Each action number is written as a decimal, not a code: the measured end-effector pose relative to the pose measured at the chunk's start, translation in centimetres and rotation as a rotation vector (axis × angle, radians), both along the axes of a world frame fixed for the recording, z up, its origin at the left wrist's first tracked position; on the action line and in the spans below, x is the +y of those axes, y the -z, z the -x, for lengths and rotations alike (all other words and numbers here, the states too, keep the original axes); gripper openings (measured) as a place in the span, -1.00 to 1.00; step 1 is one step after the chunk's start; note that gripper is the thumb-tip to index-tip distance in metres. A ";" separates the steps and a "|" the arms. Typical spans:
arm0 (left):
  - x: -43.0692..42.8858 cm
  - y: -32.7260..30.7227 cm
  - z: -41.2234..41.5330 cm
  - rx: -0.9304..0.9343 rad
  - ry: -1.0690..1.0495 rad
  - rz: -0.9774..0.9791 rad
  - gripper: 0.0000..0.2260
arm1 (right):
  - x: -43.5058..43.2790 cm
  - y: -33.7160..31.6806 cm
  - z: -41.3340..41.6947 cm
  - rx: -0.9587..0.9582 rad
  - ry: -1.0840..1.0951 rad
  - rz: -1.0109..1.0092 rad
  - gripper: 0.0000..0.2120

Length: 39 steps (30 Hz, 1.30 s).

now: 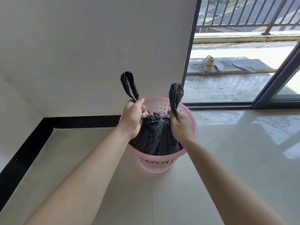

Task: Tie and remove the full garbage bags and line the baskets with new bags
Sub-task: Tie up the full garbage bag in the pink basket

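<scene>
Knot (156, 116) on black garbage bag (154, 135) midway between hands; bag seated in pink basket (192, 125). Left hand (132, 118) clenched on left loop (129, 85), right hand (182, 125) on right loop (175, 96); loops upright, equally near knot.

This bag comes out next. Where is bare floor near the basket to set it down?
Bare tile lies right of the pink basket, up to the door track, and in front of it. Behind it the wall and black skirting crowd close.

Both arms reach forward, left hand (132, 119) and right hand (181, 125) fisted, knuckles up.
</scene>
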<state>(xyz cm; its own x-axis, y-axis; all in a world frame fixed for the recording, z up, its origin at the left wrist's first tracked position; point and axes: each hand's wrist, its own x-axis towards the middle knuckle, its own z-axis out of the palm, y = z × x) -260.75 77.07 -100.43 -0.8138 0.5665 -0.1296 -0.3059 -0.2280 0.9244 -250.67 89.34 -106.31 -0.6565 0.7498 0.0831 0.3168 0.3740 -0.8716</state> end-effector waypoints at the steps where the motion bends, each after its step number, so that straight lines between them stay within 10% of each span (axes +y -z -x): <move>1: -0.3 0.0 0.4 -0.005 0.079 0.025 -0.81 | 0.1 0.1 -0.5 0.002 -0.034 -0.088 -0.68; 6: -1.6 0.0 1.8 0.172 0.480 0.085 -0.83 | 1.2 -1.7 -1.0 -0.147 -0.248 -0.636 -0.83; 10: -1.4 0.3 1.6 0.160 0.392 0.052 -0.91 | 0.8 -3.8 -0.4 -0.129 -0.376 -0.790 -0.82; 16: -1.6 -0.2 2.3 0.036 0.150 -0.086 -0.75 | -0.4 -3.4 -0.8 0.046 -0.314 -0.125 -0.85; 24: -3.9 -1.6 2.8 0.210 0.682 0.189 -0.71 | -0.1 -4.7 -1.2 -0.004 -0.379 -0.240 -0.88; 29: -4.2 -1.3 2.6 0.250 0.594 0.318 -0.68 | -0.2 -5.6 -0.6 -0.091 -0.536 -0.280 -0.89; 39: -3.9 -0.9 2.6 0.196 0.613 0.280 -0.73 | 1.0 -8.5 0.0 0.284 -0.257 0.660 -0.36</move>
<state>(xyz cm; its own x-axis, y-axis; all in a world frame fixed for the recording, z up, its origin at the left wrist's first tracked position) -263.39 73.12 -99.50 -0.3821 0.8972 -0.2214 -0.1248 0.1872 0.9744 -250.65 90.38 -97.81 -0.8373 0.5292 -0.1376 0.0202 -0.2215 -0.9749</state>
